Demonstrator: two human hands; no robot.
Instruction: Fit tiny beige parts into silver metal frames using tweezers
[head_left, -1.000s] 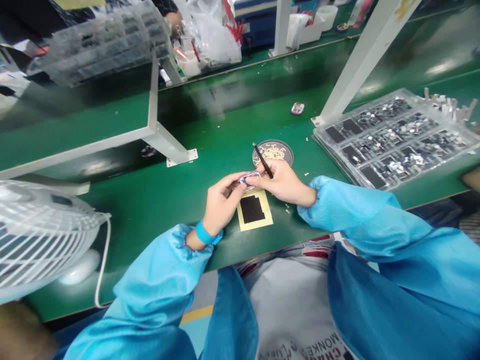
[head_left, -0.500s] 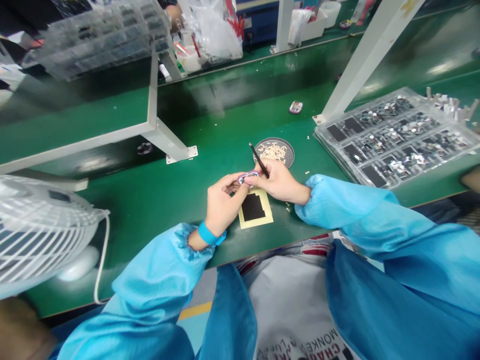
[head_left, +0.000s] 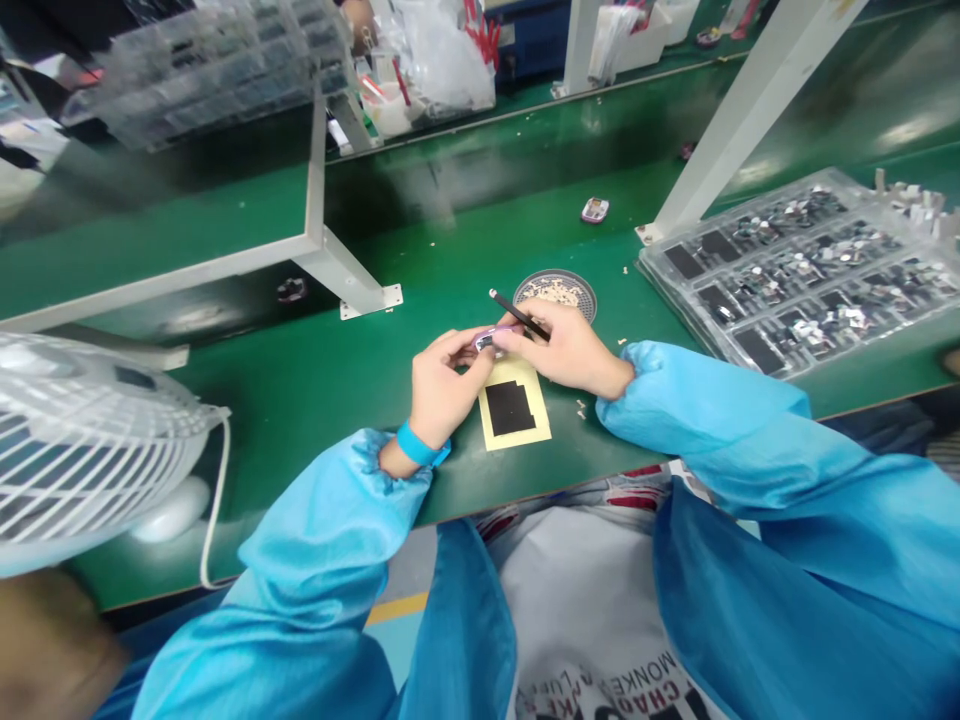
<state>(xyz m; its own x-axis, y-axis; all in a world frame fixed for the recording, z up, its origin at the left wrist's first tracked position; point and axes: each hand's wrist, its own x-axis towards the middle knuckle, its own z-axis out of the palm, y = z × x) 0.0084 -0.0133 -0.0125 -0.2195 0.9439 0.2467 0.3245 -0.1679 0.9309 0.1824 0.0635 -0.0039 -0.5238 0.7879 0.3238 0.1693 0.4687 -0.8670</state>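
Note:
My left hand (head_left: 448, 378) pinches a small purple and silver electronic part (head_left: 487, 340) between its thumb and fingers. My right hand (head_left: 561, 345) grips black tweezers (head_left: 519, 315) and touches the same part from the right. The tweezers' tips are hidden by my fingers. Just below my hands, a pale yellow card with a black square patch (head_left: 514, 408) lies on the green bench mat (head_left: 300, 400). A round mesh dish (head_left: 556, 294) holding small pale pieces sits just beyond my right hand.
A clear plastic tray (head_left: 795, 270) of small dark parts lies to the right. A white desk fan (head_left: 82, 450) stands at the left, and a white metal shelf support (head_left: 750, 120) rises behind the tray. A small pink-and-silver item (head_left: 594, 210) lies on the mat.
The tweezers have tilted from steep to flatter, their free end swinging left. My hands have moved slightly up the picture, and the whole view has shifted a little.

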